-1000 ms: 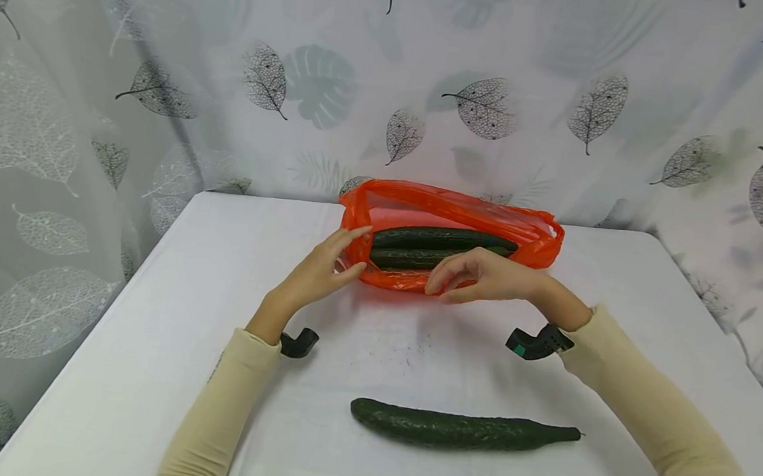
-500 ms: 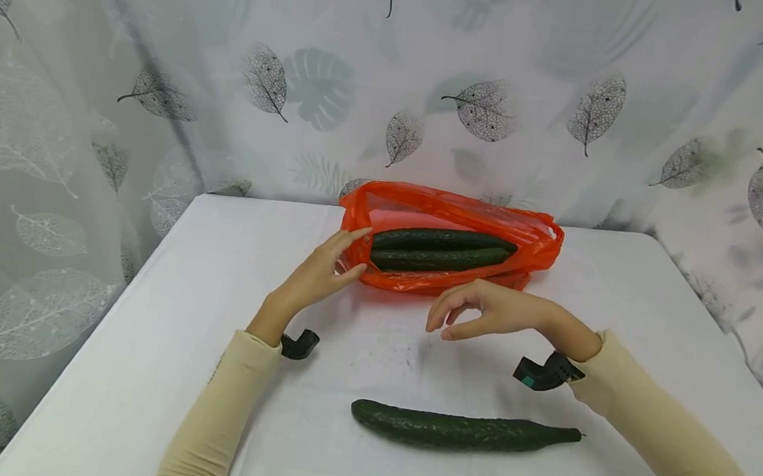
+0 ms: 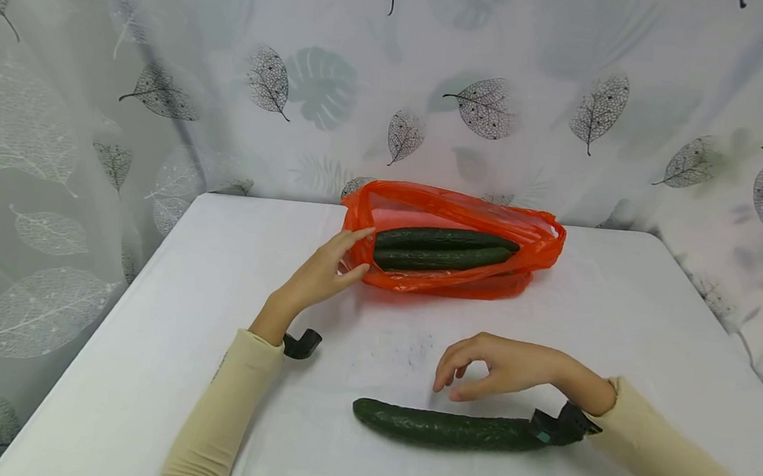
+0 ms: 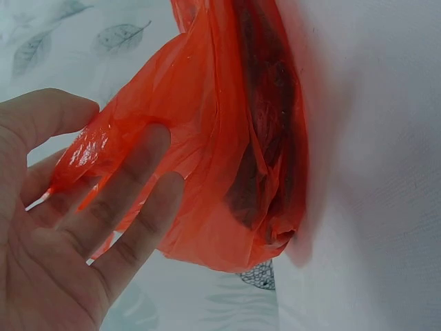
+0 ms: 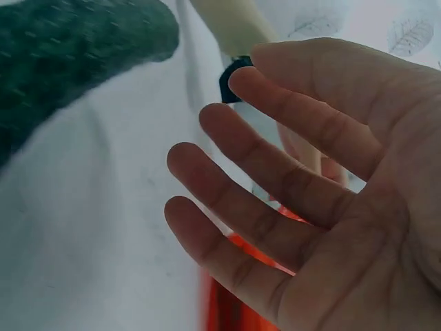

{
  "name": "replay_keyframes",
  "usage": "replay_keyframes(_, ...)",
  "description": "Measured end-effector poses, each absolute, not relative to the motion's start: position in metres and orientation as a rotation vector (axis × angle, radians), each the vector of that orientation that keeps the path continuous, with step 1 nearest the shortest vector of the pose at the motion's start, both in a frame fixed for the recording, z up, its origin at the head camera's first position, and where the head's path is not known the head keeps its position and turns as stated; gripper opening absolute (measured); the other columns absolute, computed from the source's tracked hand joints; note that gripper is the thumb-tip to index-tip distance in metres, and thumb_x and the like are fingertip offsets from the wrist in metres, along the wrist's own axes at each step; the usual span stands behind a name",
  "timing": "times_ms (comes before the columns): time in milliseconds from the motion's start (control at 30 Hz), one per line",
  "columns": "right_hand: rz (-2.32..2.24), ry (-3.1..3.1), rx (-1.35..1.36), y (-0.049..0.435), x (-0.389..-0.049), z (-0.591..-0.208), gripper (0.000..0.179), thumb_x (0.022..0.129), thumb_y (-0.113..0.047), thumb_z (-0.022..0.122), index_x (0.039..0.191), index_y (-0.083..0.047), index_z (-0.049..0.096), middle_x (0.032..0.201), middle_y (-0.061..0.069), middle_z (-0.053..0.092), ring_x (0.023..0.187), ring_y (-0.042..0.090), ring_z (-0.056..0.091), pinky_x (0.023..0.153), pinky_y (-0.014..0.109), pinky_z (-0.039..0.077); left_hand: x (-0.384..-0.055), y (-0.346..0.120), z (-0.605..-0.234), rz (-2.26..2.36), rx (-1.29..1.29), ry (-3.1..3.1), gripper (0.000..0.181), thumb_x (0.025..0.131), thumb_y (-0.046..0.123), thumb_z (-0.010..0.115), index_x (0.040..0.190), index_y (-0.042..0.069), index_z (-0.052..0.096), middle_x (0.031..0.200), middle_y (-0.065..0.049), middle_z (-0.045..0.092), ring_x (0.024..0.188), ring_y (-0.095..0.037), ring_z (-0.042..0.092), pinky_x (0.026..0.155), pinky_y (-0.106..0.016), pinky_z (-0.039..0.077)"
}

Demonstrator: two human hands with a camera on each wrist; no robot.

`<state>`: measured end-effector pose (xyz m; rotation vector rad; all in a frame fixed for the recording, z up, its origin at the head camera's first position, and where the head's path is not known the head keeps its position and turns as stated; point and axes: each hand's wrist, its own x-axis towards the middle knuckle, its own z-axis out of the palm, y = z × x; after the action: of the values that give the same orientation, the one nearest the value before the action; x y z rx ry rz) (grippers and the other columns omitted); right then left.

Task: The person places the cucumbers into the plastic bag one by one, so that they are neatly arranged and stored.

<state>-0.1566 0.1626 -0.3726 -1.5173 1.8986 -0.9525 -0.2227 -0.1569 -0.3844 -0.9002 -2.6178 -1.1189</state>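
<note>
An orange-red plastic bag (image 3: 459, 283) lies at the back of the table, its mouth held wide. Two dark green cucumbers (image 3: 443, 258) lie side by side inside it. My left hand (image 3: 314, 277) is at the bag's left edge. In the left wrist view its fingers (image 4: 138, 224) are spread and nearly straight against the thin plastic. A third cucumber (image 3: 434, 427) lies crosswise on the table near the front. Just behind and above it hovers my right hand (image 3: 506, 366), fingers loosely bent and holding nothing. The right wrist camera covers part of this cucumber's narrow end.
The white table (image 3: 142, 369) runs back to a leaf-patterned curtain (image 3: 337, 115), which also hangs along both sides. Black cameras are strapped to both wrists, the left wrist camera (image 3: 302, 344) low over the table.
My right hand has come away from the bag's front edge, toward the front of the table and the loose cucumber. The left hand has stayed at the bag.
</note>
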Motion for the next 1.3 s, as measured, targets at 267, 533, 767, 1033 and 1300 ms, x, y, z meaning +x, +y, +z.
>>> replay_keyframes(267, -0.916, 2.004, -1.369, 0.171, -0.128, -0.389, 0.028, 0.097, -0.023, 0.061, 0.122, -0.01, 0.065, 0.112, -0.002, 0.067, 0.096, 0.007, 0.062, 0.084, 0.029, 0.054, -0.223, -0.161, -0.382, -1.181, -0.871, -2.628, 0.061, 0.094, 0.012, 0.064, 0.149, 0.012, 0.037, 0.13, -0.01, 0.05, 0.089, -0.021, 0.058, 0.079, -0.036, 0.055)
replay_keyframes(533, -0.925, 2.079, -1.244, 0.178, -0.111, -0.398, 0.041, 0.093, -0.029, 0.067, 0.131, -0.016, 0.058, 0.122, -0.005, 0.062, 0.1, 0.003, 0.058, 0.083, 0.027, 0.053, -0.224, -0.161, -0.381, -1.194, -0.873, -2.639, 0.061, 0.094, 0.011, 0.063, 0.149, 0.012, 0.037, 0.131, -0.011, 0.049, 0.086, -0.021, 0.058, 0.079, -0.035, 0.054)
replay_keyframes(767, -1.025, 2.251, -1.137, 0.178, -0.094, -0.411, 0.042, 0.087, -0.029, 0.075, 0.125, -0.015, 0.062, 0.117, -0.004, 0.064, 0.1, 0.005, 0.057, 0.085, 0.03, 0.052, -0.224, -0.16, -0.38, -1.219, -0.871, -2.635, 0.061, 0.094, 0.011, 0.064, 0.149, 0.013, 0.038, 0.13, -0.011, 0.05, 0.086, -0.021, 0.059, 0.08, -0.037, 0.054)
replay_keyframes(1033, -1.103, 2.33, -1.101, 0.176, -0.086, -0.419, 0.042, 0.085, -0.028, 0.077, 0.122, -0.015, 0.063, 0.115, -0.004, 0.065, 0.099, 0.005, 0.057, 0.086, 0.031, 0.052, -0.223, -0.162, -0.379, -1.22, -0.858, -2.636, 0.061, 0.094, 0.011, 0.064, 0.149, 0.012, 0.038, 0.127, -0.011, 0.05, 0.086, -0.022, 0.059, 0.08, -0.038, 0.054)
replay_keyframes(1300, -1.113, 2.338, -1.068, 0.176, -0.084, -0.419, 0.039, 0.083, -0.029, 0.078, 0.118, -0.018, 0.064, 0.113, -0.006, 0.065, 0.097, 0.004, 0.057, 0.083, 0.03, 0.052, -0.224, -0.161, -0.381, -1.209, -0.867, -2.627, 0.061, 0.094, 0.011, 0.064, 0.149, 0.01, 0.038, 0.127, -0.012, 0.05, 0.087, -0.022, 0.059, 0.08, -0.039, 0.055)
